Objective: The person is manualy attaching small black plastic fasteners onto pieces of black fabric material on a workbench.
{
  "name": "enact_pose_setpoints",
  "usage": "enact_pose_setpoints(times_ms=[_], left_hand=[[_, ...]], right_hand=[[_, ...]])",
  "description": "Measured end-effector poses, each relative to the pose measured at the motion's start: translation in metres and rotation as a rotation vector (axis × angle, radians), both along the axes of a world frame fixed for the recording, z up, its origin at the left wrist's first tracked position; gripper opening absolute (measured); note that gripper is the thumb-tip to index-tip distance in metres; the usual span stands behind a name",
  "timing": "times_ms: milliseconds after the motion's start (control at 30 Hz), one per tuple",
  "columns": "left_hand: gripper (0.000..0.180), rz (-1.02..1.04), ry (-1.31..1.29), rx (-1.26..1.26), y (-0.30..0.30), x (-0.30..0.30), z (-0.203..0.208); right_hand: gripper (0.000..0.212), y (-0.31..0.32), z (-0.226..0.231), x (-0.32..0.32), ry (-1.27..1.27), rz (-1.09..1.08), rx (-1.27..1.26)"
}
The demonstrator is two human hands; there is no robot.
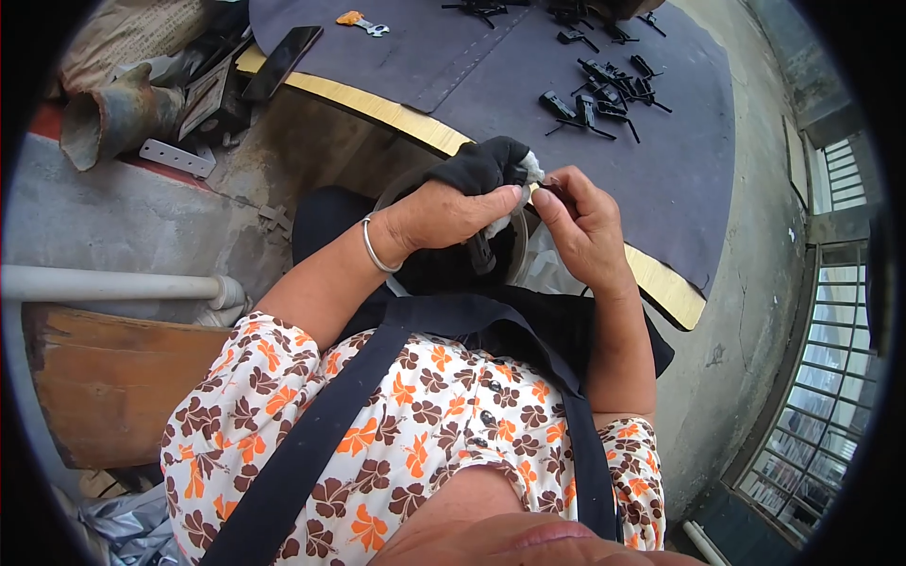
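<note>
My left hand (444,215), with a metal bangle on the wrist, grips a black cloth or glove (481,163) with a bit of white showing, and a black strap hangs below it. My right hand (578,224) pinches a small dark piece against that bundle at the table's front edge. Both hands meet just above my lap, in front of a round dark table (528,85) with a yellow rim.
Several small black plastic parts (604,90) lie scattered on the table's far side. A phone (281,60) and a small orange-handled wrench (362,23) lie at its left. A rusty pipe (113,113), a white pipe (113,283) and a wooden board (113,377) are on my left; window bars on my right.
</note>
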State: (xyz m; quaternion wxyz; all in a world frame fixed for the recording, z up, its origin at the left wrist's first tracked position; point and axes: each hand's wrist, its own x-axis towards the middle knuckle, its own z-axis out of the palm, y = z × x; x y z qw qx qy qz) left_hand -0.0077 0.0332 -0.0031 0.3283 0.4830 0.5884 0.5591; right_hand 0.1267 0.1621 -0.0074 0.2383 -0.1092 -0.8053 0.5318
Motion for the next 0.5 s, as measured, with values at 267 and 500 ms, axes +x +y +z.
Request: enact_pose_setpoints(times_ms=[267, 500], left_hand=[[0.026, 0.019, 0.337, 0.103, 0.0038, 0.0036, -0.0019], [0.015, 0.208, 0.467, 0.337, 0.0039, -0.0005, 0.0003]], right_hand=[[0.025, -0.0019, 0.0004, -0.0030, -0.160, 0.028, 0.076], [0.024, -0.0093, -0.0009, -0.0019, -0.091, 0.137, -0.119]])
